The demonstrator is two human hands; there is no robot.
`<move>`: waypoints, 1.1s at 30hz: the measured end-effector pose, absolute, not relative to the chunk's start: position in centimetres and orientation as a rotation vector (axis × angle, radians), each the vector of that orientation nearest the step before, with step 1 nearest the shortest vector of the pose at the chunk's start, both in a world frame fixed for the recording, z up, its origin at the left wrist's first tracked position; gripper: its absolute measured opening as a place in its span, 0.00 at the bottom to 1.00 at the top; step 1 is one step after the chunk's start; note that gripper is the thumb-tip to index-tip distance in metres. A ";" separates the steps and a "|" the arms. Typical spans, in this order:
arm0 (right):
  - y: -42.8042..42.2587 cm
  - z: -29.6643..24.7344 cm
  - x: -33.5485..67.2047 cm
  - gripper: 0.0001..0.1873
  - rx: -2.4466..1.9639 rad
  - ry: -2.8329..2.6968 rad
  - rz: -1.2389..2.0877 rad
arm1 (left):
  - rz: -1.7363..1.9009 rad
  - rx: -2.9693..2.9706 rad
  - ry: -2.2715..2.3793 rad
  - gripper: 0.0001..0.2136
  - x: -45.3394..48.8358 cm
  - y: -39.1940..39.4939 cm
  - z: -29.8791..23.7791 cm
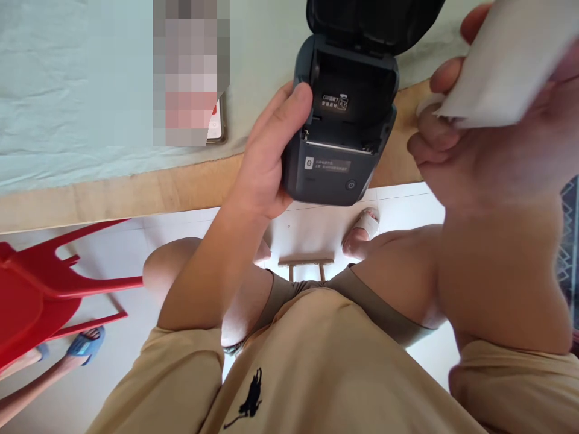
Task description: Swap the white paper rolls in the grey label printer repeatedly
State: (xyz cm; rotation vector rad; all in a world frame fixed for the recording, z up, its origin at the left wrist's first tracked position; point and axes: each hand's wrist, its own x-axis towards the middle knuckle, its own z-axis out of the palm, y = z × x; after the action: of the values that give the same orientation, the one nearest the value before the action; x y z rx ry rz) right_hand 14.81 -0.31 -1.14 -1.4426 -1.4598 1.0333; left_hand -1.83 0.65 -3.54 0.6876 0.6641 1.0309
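My left hand (275, 138) is closed around the left side of a dark portable label printer (330, 181), thumb on its upper edge. The printer's black lid (375, 21) is swung up, so its bay (353, 90) shows, with a small white printed note inside and no roll in it. A power button and a Bluetooth sticker are on the front face. To the right of the printer and apart from it, my right hand (502, 163) grips a white roll of label paper (511, 66), whose upper part runs out of view.
A pale green cloth (113, 163) covers the table, which has a bare wooden edge (190, 187). A phone (219, 129) lies there, partly hidden by a blurred patch. At left stands a red plastic chair (27, 295); beneath it is another person's foot in a blue slipper (85, 343).
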 end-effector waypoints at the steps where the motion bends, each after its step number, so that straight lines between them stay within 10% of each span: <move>1: -0.3 -1.6 14.9 0.23 -1.465 -1.398 1.049 | 1.029 0.683 0.660 0.13 -1.9 0.7 -3.5; 33: -0.3 -2.8 17.8 0.27 -1.886 -1.669 -0.002 | 1.063 0.749 0.670 0.11 -1.4 0.6 -3.2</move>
State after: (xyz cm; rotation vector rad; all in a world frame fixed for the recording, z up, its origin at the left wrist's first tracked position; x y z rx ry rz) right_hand 17.79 -0.27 -2.76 -1.8864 -1.6693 -0.0017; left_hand -1.36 0.58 -3.23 0.7491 0.6701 1.0628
